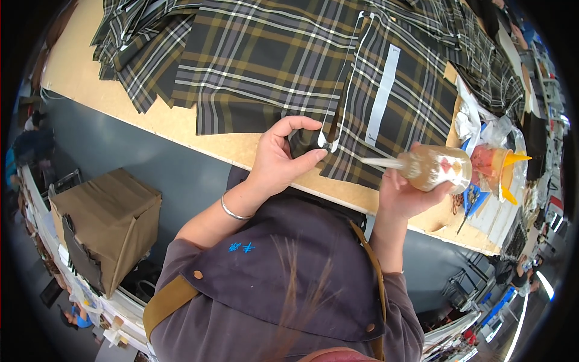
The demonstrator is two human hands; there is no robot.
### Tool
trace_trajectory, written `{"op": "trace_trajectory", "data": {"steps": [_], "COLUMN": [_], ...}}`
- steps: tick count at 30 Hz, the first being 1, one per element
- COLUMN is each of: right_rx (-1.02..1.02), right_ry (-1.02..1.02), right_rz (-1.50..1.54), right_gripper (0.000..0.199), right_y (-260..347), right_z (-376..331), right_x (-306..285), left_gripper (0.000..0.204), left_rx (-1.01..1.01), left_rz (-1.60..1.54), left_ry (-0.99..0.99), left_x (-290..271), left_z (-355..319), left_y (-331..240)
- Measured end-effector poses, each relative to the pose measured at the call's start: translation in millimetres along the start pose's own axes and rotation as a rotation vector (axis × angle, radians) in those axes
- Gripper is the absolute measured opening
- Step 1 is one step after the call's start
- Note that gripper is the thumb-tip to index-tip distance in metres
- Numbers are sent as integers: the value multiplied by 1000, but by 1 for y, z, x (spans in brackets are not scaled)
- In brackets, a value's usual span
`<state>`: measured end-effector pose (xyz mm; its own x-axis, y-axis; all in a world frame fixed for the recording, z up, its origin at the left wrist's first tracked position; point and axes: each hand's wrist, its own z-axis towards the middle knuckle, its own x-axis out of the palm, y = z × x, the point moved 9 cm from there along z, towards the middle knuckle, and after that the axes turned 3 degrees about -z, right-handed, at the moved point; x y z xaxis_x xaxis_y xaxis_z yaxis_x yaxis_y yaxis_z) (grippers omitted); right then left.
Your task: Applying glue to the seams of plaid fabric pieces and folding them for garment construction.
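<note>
A dark plaid fabric piece [259, 66] with white, grey and olive lines lies spread before me. My left hand [274, 154] is closed around its near edge, thumb and index finger at the lower end of a long slit with white edges. My right hand [407, 193] grips a clear squeeze bottle [443, 167] of yellowish contents, tipped on its side. Its thin pointed nozzle points left toward the fabric by my left thumb, apart from that thumb. A pale strip [383, 95] lies on the fabric right of the slit.
The fabric rests on a light wooden table [145, 127]. More plaid pieces are heaped at the far left [148, 54]. Right of the bottle stand a reddish container [487, 164] with yellow tips and crumpled plastic [467, 123]. A brown wrapped box [111, 223] stands lower left.
</note>
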<state>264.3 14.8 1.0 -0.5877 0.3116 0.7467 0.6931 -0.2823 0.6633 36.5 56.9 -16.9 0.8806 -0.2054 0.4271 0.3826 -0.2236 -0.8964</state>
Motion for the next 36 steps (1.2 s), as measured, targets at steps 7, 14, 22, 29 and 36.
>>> {"op": "trace_trajectory", "data": {"steps": [7, 14, 22, 29, 36], "right_rx": [77, -94, -102, -75, -62], "right_ry": [20, -65, 14, -98, -386], "right_rz": [-189, -434, -490, -432, -327], "right_gripper": [80, 84, 67, 69, 72], "right_y": [-25, -13, -16, -14, -10], "right_z": [-19, -19, -17, -19, -18], "right_x": [-25, -25, -16, -21, -11], "left_gripper": [38, 37, 38, 37, 38], "left_rx": [-6, -4, -23, -13, -12], "left_rz": [-25, -54, -72, -80, -86], "left_ry": [-11, -1, -6, 2, 6], "left_x": [-6, -4, -3, -2, 0], "left_z": [-2, -2, -2, -4, 0], "left_y": [7, 8, 7, 7, 8]}}
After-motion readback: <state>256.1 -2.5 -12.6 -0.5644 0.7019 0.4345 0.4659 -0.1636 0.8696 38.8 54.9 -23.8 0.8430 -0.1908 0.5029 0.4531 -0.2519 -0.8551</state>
